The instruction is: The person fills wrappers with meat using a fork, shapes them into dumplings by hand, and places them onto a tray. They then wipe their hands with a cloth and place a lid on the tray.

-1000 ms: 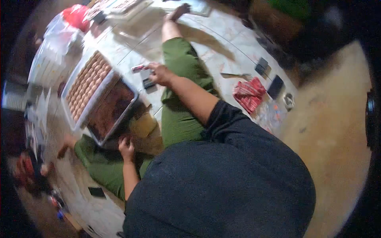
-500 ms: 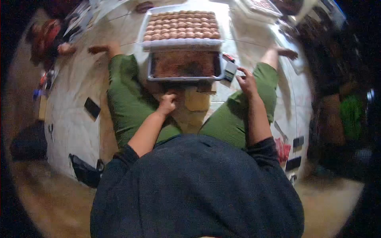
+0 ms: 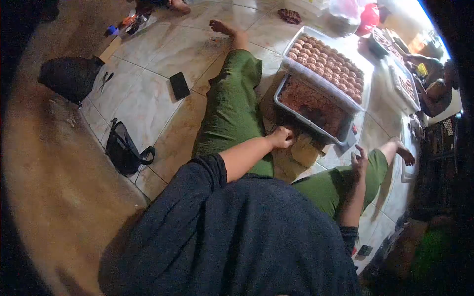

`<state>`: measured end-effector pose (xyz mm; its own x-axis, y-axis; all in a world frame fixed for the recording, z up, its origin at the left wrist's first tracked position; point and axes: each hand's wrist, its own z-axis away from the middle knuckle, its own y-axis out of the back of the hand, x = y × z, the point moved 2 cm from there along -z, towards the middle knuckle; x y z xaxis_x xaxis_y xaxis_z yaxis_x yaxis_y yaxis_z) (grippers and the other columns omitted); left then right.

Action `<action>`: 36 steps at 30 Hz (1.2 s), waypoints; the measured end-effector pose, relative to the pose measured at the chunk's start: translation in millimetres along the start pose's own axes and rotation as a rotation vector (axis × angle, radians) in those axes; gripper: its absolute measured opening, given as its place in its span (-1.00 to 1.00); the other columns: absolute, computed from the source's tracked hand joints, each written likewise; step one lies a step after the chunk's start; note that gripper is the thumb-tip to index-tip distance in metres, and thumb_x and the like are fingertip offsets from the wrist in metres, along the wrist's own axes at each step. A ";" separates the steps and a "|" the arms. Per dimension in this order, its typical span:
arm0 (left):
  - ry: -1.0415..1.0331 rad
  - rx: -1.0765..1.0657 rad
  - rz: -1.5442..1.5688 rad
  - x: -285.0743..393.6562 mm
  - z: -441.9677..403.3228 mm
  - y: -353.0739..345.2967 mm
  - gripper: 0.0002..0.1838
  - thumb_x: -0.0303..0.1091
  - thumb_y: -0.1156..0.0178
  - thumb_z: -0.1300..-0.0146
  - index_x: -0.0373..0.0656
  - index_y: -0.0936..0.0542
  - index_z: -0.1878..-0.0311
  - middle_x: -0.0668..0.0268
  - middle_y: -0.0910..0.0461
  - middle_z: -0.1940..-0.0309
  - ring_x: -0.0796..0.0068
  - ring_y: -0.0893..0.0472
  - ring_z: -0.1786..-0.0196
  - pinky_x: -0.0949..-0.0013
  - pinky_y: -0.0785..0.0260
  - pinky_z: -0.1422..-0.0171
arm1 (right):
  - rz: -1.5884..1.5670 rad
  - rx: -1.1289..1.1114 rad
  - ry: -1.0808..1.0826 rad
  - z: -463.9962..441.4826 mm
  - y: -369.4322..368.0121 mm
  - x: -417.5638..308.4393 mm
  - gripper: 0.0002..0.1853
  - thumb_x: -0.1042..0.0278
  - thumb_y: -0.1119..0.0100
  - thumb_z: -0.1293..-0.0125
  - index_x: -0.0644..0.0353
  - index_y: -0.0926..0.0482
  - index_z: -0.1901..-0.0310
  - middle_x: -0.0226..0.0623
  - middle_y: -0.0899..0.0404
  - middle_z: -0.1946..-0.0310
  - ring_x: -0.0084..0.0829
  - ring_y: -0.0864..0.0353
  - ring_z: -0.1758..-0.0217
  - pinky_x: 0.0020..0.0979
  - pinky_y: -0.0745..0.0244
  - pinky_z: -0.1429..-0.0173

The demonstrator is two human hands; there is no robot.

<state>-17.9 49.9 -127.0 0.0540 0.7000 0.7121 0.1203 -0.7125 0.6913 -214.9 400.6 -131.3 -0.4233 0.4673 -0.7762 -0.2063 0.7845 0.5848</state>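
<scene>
Between my outstretched legs, a clear plastic container [image 3: 359,105] holds rows of round brown balls [image 3: 326,64]. It rests across the back of a tub [image 3: 308,122] with a crumbly reddish-brown mass [image 3: 298,96] inside. My left hand [image 3: 281,137] is closed just in front of the tub's near side; whatever its fingers hold, if anything, is hidden. Close by lies a yellowish flat piece [image 3: 304,152]. Over my right thigh, my right hand [image 3: 360,159] has its fingers apart and holds nothing visible. A small box [image 3: 348,147] is beside the tub, near that hand.
On the tiled floor to the left are a black phone-like slab [image 3: 179,86], scissors [image 3: 105,81] and a black bag [image 3: 123,150]. At far right another person's arm [image 3: 435,91] is near more containers [image 3: 406,86]. A dark patterned object [image 3: 289,16] lies behind the tub.
The view has turned left, so the containers and legs appear farther right and tilted. Both hands keep nearly the same places by the tub and right thigh.
</scene>
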 end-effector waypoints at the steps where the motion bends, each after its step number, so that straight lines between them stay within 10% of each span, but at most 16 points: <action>1: 0.003 -0.004 0.035 0.4 -0.6 0.9 -0.74 -0.25 -0.19 0.01 -0.24 -0.60 0.32 -0.04 -0.58 0.32 -0.01 -0.58 0.20 0.11 -0.42 0.09 | 0.045 0.028 0.057 -0.2 -1.2 2.5 -0.60 0.48 -0.16 -0.16 0.11 -0.43 -0.07 -0.57 -0.36 0.63 -0.72 -0.20 0.63 -0.60 -0.03 0.57; 12: 0.109 -0.169 0.317 1.3 -9.5 -2.5 -0.60 -0.50 -0.03 0.11 -0.29 -0.55 0.11 -0.07 -0.56 0.14 0.06 -0.55 0.02 0.21 -0.37 -0.06 | 0.163 -0.014 -0.103 7.6 1.2 -48.4 -0.62 0.51 -0.21 -0.08 0.10 -0.50 0.01 -0.19 -0.49 0.06 -0.33 -0.60 0.19 -0.39 -0.53 0.14; 16: 0.211 -0.210 0.219 33.3 -11.2 18.9 -0.55 -0.26 -0.25 0.01 -0.30 -0.52 0.04 0.03 -0.58 0.13 0.16 -0.56 0.04 0.22 -0.37 -0.05 | -0.224 -0.089 -0.597 4.2 -5.8 -49.9 -0.63 0.50 -0.25 -0.03 0.12 -0.51 0.06 -0.19 -0.50 0.11 -0.36 -0.59 0.28 -0.40 -0.52 0.15; 19: 0.260 -0.316 0.116 -19.3 -11.4 -13.6 -0.58 -0.24 -0.30 0.01 -0.29 -0.55 0.10 0.07 -0.61 0.23 0.22 -0.59 0.13 0.27 -0.39 0.01 | 0.213 -0.117 -0.072 5.4 -7.1 -56.7 -0.69 0.46 -0.30 0.01 0.12 -0.53 0.16 -0.21 -0.52 0.17 -0.31 -0.58 0.30 -0.34 -0.51 0.17; 24: 0.169 -0.225 0.135 12.7 -16.3 5.2 -0.71 -0.31 -0.35 0.03 -0.30 -0.59 0.28 0.19 -0.62 0.40 0.40 -0.58 0.29 0.35 -0.41 0.16 | 0.150 -0.245 -0.178 -4.4 5.8 -96.1 -0.71 0.39 -0.31 -0.01 0.16 -0.54 0.18 -0.13 -0.51 0.17 -0.15 -0.49 0.05 -0.25 -0.43 -0.03; 26: 0.445 -0.370 0.199 16.9 -21.5 7.5 -0.74 -0.31 -0.37 0.03 -0.30 -0.57 0.37 0.24 -0.62 0.42 0.46 -0.56 0.36 0.34 -0.41 0.23 | 0.197 -0.251 -0.222 -7.9 -11.7 -60.7 -0.71 0.37 -0.30 -0.02 0.20 -0.54 0.19 -0.11 -0.50 0.16 -0.12 -0.49 0.04 -0.23 -0.41 -0.06; 29: -0.113 -0.230 0.087 25.6 -22.1 12.6 -0.82 -0.42 -0.38 0.07 -0.23 -0.54 0.51 0.23 -0.53 0.58 0.30 -0.52 0.40 0.31 -0.35 0.06 | 0.236 -0.324 -0.258 -14.2 -28.4 -51.0 -0.73 0.35 -0.29 0.01 0.21 -0.55 0.24 -0.06 -0.48 0.18 -0.10 -0.49 0.07 -0.21 -0.42 -0.03; 36: -0.594 -0.018 0.258 104.8 -60.5 47.7 -0.82 -0.49 -0.07 -0.21 -0.32 -0.51 0.14 0.09 -0.40 0.01 0.24 -0.45 -0.02 0.25 -0.35 -0.07 | 0.141 -0.032 -0.120 8.1 -9.8 -105.9 -0.60 0.44 -0.28 0.06 0.18 -0.48 0.11 -0.04 -0.36 -0.03 -0.06 -0.47 0.00 -0.24 -0.41 -0.08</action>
<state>-66.4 86.3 -12.0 0.6190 0.4102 0.6697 0.0137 -0.8582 0.5131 -161.0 346.7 -56.7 -0.3426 0.6184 -0.7073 -0.1813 0.6952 0.6956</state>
